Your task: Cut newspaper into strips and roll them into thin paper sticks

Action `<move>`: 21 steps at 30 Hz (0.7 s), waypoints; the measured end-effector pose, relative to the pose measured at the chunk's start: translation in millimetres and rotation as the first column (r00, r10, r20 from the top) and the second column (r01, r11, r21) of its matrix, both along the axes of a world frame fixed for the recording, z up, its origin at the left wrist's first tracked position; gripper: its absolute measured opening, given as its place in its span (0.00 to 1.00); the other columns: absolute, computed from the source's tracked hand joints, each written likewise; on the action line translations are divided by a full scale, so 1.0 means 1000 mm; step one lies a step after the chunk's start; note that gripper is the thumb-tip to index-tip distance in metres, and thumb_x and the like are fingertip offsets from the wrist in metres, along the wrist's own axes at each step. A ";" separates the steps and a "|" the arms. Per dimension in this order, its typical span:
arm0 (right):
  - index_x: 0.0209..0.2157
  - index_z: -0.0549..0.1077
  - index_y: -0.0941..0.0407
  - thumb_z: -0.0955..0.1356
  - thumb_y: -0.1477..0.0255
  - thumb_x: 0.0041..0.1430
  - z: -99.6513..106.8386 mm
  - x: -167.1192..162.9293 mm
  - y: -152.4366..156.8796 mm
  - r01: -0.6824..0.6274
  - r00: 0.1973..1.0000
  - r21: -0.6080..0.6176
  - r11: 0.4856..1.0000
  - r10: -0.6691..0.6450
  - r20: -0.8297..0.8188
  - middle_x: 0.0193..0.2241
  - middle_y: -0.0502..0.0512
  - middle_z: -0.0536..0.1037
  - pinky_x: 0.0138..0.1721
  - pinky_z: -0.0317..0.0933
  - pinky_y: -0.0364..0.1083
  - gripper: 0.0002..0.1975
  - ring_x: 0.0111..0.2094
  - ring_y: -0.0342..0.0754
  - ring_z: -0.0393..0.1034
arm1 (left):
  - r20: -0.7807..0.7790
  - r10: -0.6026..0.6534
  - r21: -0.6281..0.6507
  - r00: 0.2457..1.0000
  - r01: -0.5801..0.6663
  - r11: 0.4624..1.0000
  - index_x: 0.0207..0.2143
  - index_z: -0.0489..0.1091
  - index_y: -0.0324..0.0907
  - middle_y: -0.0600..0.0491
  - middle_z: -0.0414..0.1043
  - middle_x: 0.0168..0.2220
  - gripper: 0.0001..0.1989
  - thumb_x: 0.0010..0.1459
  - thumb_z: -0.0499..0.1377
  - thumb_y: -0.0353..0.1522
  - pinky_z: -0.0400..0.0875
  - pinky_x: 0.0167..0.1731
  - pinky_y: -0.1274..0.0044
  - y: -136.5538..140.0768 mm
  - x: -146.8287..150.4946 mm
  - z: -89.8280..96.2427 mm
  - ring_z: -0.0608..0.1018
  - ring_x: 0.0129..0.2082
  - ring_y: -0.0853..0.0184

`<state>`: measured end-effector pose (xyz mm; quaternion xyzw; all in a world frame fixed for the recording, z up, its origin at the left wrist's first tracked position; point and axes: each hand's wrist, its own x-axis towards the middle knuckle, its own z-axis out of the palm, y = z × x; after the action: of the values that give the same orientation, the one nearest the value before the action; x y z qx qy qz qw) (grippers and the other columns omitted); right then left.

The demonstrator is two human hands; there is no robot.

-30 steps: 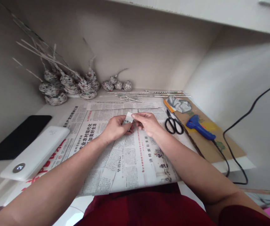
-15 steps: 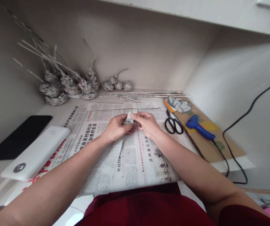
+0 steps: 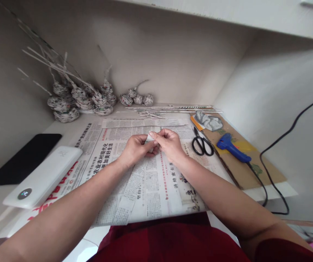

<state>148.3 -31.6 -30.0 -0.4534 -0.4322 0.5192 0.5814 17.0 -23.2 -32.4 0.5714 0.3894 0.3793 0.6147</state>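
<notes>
Both hands meet over the newspaper-covered table, pinching one narrow strip of newspaper (image 3: 149, 138) between them. My left hand (image 3: 136, 148) is closed on the strip from the left, thumb pointing right. My right hand (image 3: 169, 142) grips its upper end, thumb and forefinger pressed together. Fingers cover most of the strip's top; a longer printed piece seems to trail below the left hand toward me. Beneath lie printed newspaper sheets (image 3: 156, 193). Black-handled scissors (image 3: 201, 143) rest just right of my right hand.
A blue glue gun (image 3: 233, 148) with a black cord and a grey cloth (image 3: 208, 120) lie on cardboard (image 3: 265, 174) at right. Rolled paper sticks (image 3: 169, 109) and woven paper gourds (image 3: 82, 98) stand at the back. A white power bank (image 3: 44, 174) and black phone-like slab (image 3: 22, 158) lie left.
The upper end of the paper strip, which showed above the fingers, is now mostly covered. My right hand has moved slightly left, closer to my left hand.
</notes>
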 end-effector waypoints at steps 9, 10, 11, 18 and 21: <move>0.30 0.76 0.58 0.74 0.62 0.44 0.011 0.013 0.001 -0.234 0.968 -0.042 0.971 0.237 0.087 0.18 0.47 0.72 0.17 0.53 0.39 0.15 0.18 0.38 0.63 | 0.084 -0.019 -0.077 0.996 0.025 0.997 0.30 0.75 0.35 0.49 0.76 0.28 0.13 0.50 0.65 0.38 0.77 0.35 0.72 0.004 -0.004 0.001 0.78 0.29 0.68; 0.28 0.76 0.58 0.74 0.62 0.44 0.011 0.013 0.001 -0.232 0.968 -0.042 0.972 0.235 0.084 0.18 0.47 0.72 0.17 0.53 0.39 0.14 0.18 0.38 0.63 | 0.080 -0.020 -0.074 0.997 0.026 0.997 0.30 0.75 0.35 0.49 0.77 0.28 0.13 0.50 0.65 0.38 0.77 0.35 0.72 0.005 -0.004 0.001 0.79 0.29 0.67; 0.27 0.76 0.58 0.74 0.62 0.44 0.011 0.013 0.001 -0.220 0.972 -0.042 0.975 0.223 0.076 0.17 0.47 0.72 0.17 0.53 0.39 0.13 0.17 0.39 0.63 | 0.072 -0.020 -0.069 0.997 0.025 0.997 0.29 0.75 0.35 0.48 0.77 0.28 0.13 0.50 0.65 0.38 0.77 0.35 0.72 0.005 -0.004 0.000 0.79 0.29 0.67; 0.23 0.76 0.58 0.76 0.63 0.40 0.011 0.011 0.001 -0.149 0.988 -0.102 0.984 0.153 0.035 0.14 0.46 0.70 0.15 0.54 0.40 0.14 0.14 0.40 0.62 | 0.031 -0.098 -0.048 0.995 0.099 0.994 0.31 0.76 0.37 0.49 0.78 0.30 0.11 0.49 0.66 0.36 0.76 0.38 0.72 0.004 -0.002 -0.003 0.79 0.31 0.67; 0.22 0.74 0.58 0.77 0.64 0.36 0.010 0.011 0.002 -0.107 0.994 -0.125 0.986 0.110 0.015 0.14 0.45 0.70 0.15 0.55 0.40 0.15 0.14 0.39 0.61 | 0.000 -0.121 -0.057 0.993 0.121 0.991 0.32 0.76 0.37 0.49 0.78 0.30 0.11 0.47 0.67 0.34 0.76 0.39 0.72 0.003 -0.002 -0.002 0.79 0.32 0.67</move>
<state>159.7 -30.0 -20.0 -0.4700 -0.4293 0.5711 0.5182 15.1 -19.8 -34.1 0.5769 0.3659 0.3290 0.6520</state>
